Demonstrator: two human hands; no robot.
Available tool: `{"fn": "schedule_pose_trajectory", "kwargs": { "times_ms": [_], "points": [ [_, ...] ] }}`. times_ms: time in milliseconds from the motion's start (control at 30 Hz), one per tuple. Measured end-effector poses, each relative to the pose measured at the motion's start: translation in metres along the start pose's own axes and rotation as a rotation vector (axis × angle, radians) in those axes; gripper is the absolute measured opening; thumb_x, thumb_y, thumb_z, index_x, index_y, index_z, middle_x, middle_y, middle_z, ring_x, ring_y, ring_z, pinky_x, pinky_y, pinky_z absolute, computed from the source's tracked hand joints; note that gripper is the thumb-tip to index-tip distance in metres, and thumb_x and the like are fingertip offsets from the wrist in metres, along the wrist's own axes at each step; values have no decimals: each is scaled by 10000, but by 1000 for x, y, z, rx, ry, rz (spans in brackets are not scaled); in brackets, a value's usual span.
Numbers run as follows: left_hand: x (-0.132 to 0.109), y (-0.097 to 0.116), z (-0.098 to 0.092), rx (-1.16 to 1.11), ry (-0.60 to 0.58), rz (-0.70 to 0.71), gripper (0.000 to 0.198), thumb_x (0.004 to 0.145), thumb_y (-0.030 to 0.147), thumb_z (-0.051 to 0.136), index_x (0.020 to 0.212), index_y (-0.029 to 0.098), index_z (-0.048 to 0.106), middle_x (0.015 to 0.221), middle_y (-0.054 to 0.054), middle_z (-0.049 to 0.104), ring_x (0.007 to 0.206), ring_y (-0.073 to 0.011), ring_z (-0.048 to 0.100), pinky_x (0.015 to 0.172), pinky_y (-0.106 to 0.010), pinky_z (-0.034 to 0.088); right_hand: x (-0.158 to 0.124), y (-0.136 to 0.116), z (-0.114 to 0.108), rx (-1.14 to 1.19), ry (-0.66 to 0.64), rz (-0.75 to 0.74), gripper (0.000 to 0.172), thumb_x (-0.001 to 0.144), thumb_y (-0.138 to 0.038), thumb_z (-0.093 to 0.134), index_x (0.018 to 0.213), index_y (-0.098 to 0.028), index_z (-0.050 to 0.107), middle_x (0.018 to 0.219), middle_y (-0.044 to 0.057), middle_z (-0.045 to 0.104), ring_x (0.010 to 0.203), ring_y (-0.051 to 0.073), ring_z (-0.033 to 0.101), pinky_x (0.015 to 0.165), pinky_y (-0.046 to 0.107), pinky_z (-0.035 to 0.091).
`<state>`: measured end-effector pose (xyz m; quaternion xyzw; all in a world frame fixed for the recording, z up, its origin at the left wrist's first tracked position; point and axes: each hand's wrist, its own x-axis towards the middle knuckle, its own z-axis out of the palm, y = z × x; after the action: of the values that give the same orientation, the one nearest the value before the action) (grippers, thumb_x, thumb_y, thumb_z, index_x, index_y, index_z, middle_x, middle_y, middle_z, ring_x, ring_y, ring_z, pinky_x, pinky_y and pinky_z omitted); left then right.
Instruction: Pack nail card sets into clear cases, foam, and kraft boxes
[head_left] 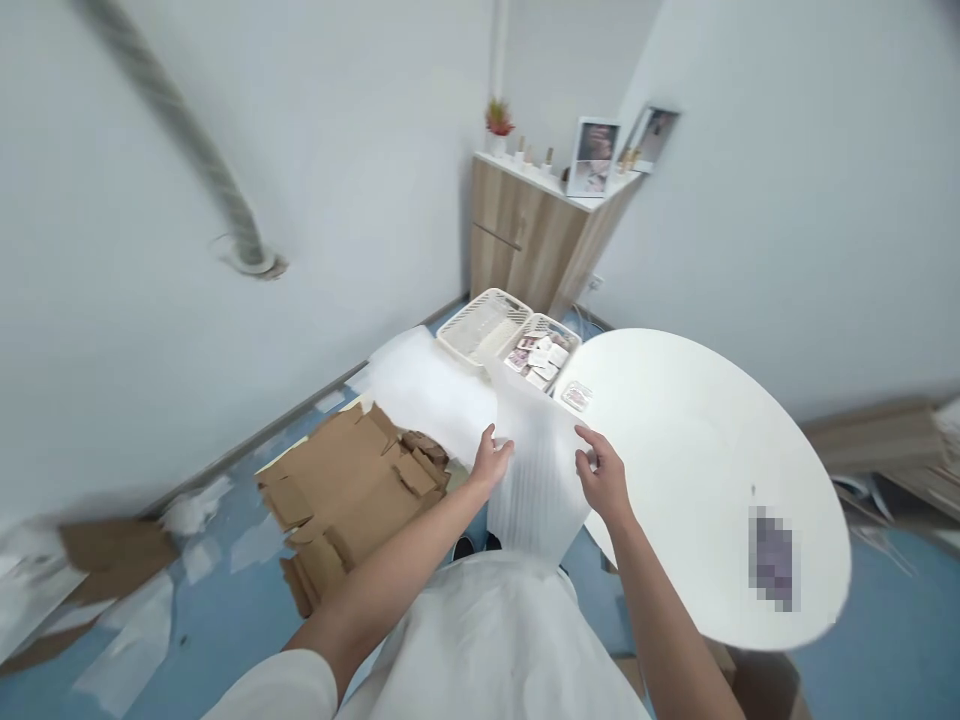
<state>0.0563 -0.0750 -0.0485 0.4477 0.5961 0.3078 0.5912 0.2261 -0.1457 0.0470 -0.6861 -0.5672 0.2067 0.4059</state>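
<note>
A thin, translucent white foam packing sheet (536, 480) hangs in front of my body, above the floor beside the round table. My left hand (491, 460) is closed at its left edge. At the right edge, by the table's rim, my right hand (602, 478) is closed on it with bent fingers. Just beyond the sheet stands a white plastic basket (574, 345) holding several small white and purple packets (541, 355). A small clear packaged item (576, 396) lies on the table near that basket.
The white round table (697, 450) is on my right, with a blurred-out purple patch on it. Flattened cardboard (352, 480) and white sheeting (435, 385) lie at left. Another white basket (484, 325) stands before a wooden cabinet (525, 225). Scraps litter the blue floor.
</note>
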Motion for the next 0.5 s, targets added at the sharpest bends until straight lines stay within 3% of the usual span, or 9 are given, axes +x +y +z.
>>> {"fn": "schedule_pose_trajectory", "kwargs": {
  "times_ms": [67,167,267,367,500],
  "points": [
    [-4,4,16,18,-62,53,625,735,188,528,1303,189,268,1122,-102,532,821,-129,578,737,-255,446,-16,9,-18,-16,90,62,358,792,-262,418,1138,-235,501,1103,70,549,587,103,478,560,287,458],
    [-9,10,42,95,-103,200,665,677,106,533,1280,236,283,1097,-58,516,637,-70,535,630,-220,449,-39,23,-42,-46,220,135,344,794,-269,421,1123,-229,509,1073,70,558,616,111,498,575,289,452],
    [-14,17,73,179,-173,358,611,667,85,526,1237,219,350,1097,-57,506,621,-68,526,640,-232,460,-60,40,-65,-73,314,190,308,803,-273,408,1078,-224,538,1074,77,553,639,118,517,579,287,446],
    [-20,23,109,270,-273,482,422,672,68,510,1078,180,507,1053,-60,529,684,-92,547,670,-238,467,-77,62,-88,-107,393,254,299,802,-283,405,1054,-213,550,1065,84,556,623,120,515,601,304,450],
    [-27,29,158,394,-399,560,365,699,64,464,1033,181,556,1054,-60,523,746,-111,567,730,-260,473,-91,99,-121,-127,452,358,345,781,-292,427,1094,-183,525,1092,102,551,615,122,506,656,333,460]
  ]
}}
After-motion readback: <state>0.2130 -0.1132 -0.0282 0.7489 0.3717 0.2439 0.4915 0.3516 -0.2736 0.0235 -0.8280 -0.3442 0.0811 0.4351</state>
